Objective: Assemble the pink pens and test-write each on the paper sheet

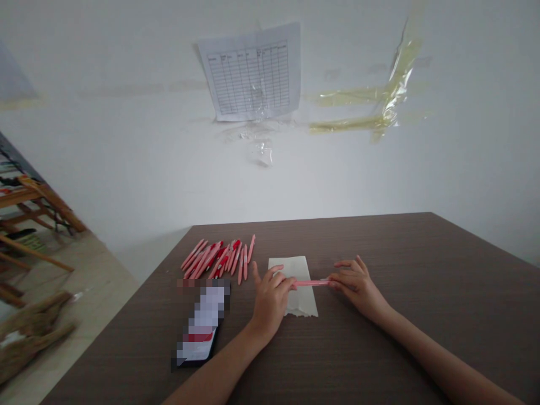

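Left hand (272, 298) and right hand (356, 285) are each pinching one end of a slim pink pen (313, 283), kinda sideways over a torn-edged off-white paper sheet (301, 301). Can't really tell from here if it's touching the paper. Loose pile of pink-and-red pens (214, 260) lies beyond a dark-edged phone (206, 323).

The pen (312, 283) is pink, the paper (300, 301) cream, the table (337, 360) brown, apparently faintly grained
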A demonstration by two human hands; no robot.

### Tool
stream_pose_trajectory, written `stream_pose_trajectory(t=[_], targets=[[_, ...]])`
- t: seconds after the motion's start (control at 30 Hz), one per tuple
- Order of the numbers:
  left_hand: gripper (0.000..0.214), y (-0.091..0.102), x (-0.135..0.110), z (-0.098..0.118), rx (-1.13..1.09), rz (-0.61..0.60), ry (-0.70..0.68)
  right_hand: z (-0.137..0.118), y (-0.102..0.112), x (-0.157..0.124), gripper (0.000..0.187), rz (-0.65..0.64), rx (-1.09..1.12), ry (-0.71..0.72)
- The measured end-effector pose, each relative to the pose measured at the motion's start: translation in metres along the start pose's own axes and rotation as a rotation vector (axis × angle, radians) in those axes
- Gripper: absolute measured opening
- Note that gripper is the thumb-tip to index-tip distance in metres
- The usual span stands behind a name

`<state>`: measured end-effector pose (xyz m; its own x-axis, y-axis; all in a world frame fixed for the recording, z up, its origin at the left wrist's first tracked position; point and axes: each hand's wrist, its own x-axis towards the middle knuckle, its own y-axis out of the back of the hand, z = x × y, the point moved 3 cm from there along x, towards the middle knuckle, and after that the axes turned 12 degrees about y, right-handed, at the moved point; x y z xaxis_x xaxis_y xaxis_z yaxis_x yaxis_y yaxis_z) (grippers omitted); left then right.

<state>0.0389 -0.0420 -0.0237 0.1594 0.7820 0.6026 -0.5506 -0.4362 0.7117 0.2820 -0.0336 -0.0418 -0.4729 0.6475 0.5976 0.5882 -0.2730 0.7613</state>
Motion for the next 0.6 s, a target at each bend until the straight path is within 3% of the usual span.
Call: stream_pose_trajectory(t=[0.13,0.43,0.6], targets=[[0.025,0.001,0.001,0.002,0.084,-0.044,0.066,-0.004,-0.002,-0.001,0.015,0.017,-0.029,0.047],[0.030,-0.005,-0.002,0.003,0.087,-0.188,0.189,-0.023,0.014,0.005,0.016,0.197,-0.136,0.160],[0.022,-0.006,-0.001,0.002,0.007,-0.130,0.199,-0.013,0.011,0.003,0.015,0.169,-0.160,0.113]])
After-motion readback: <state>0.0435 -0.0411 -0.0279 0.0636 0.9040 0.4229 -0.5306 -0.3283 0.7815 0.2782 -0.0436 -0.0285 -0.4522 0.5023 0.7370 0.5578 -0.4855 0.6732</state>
